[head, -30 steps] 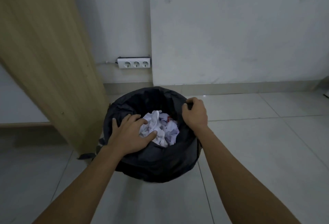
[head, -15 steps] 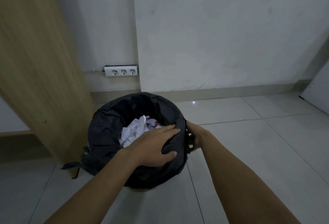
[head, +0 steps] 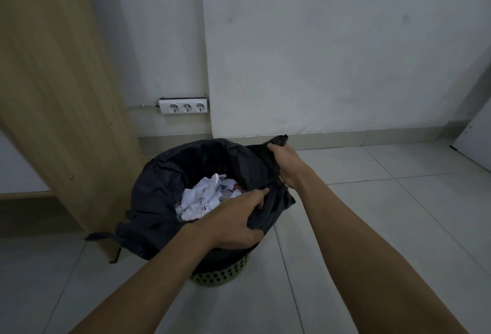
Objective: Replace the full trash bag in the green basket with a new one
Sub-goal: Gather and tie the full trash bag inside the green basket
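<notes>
Item: black trash bag point(head: 156, 195), thin matte plastic, creased and slack, its mouth folded over the rim of a round green basket point(head: 218, 276). The basket is perforated plastic and only its lower band shows below the bag. It stands on the pale glossy floor tiles point(head: 372, 214), just beside a light wood-grain panel point(head: 61, 94).

Contents: crumpled white paper point(head: 204, 198), heaped near the top.

Left hand point(head: 233, 222): palm down at the bag's near right edge, fingers curled and gripping a fold of plastic.

Right hand point(head: 285, 163): forearm extended, fist clenched round a bunched piece of the bag's far right edge (a tuft sticks out above the knuckles), lifted off the rim.

Background: white three-socket power strip point(head: 183, 106), rectangular, low on the plastered wall point(head: 332, 55).
</notes>
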